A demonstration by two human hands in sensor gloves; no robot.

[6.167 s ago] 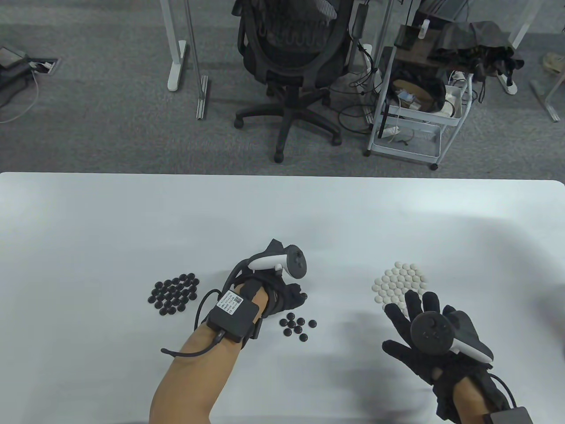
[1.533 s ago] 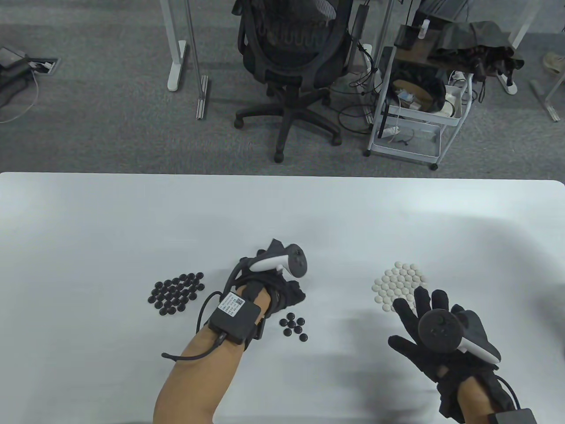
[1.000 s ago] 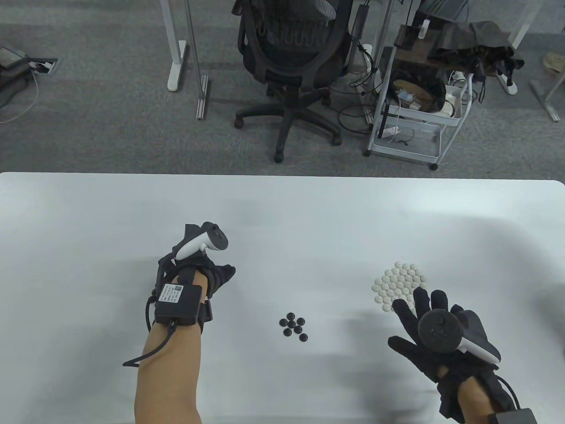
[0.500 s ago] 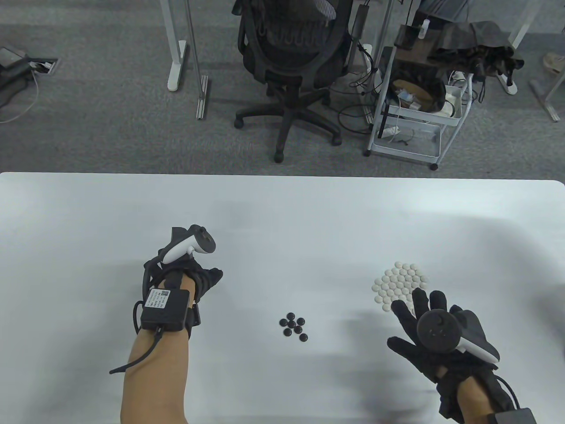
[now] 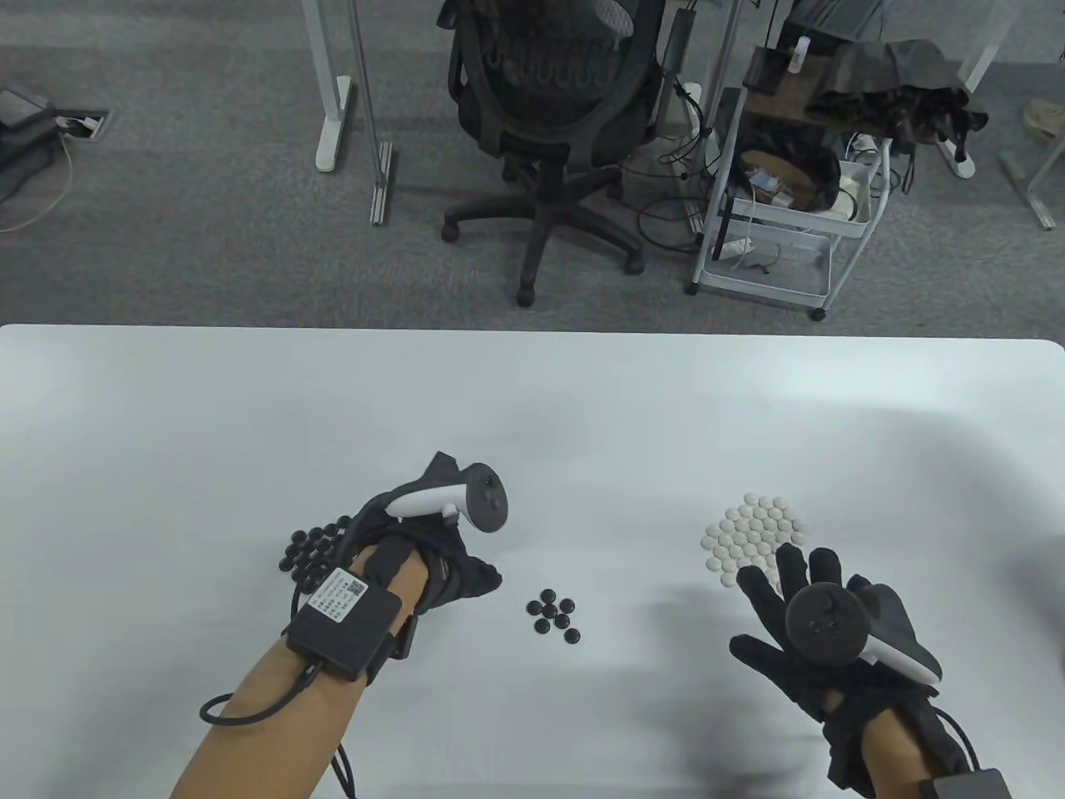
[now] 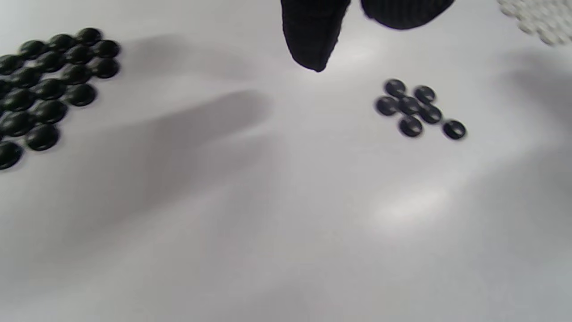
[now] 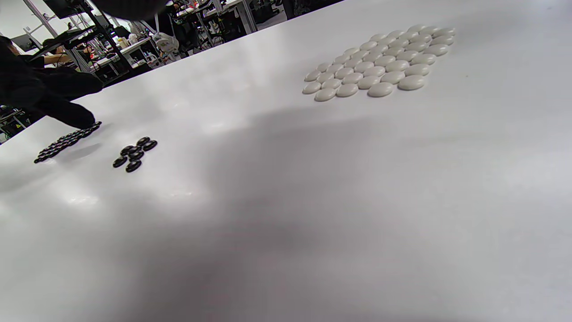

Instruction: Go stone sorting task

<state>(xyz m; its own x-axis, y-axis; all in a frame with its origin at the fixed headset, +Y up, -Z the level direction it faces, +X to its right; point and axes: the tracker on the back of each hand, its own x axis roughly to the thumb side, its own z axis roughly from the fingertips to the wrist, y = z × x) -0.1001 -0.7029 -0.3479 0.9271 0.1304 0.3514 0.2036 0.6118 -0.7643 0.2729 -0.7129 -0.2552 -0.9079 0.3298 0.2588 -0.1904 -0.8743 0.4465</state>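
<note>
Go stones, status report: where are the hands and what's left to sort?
Left hand empty, between large black pile and small black cluster. Right hand open, idle by white pile. Small cluster unsorted; path clear.

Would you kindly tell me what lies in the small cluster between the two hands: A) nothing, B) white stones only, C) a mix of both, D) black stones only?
D: the small cluster on the table holds only black stones, seven by the left wrist view.
</note>
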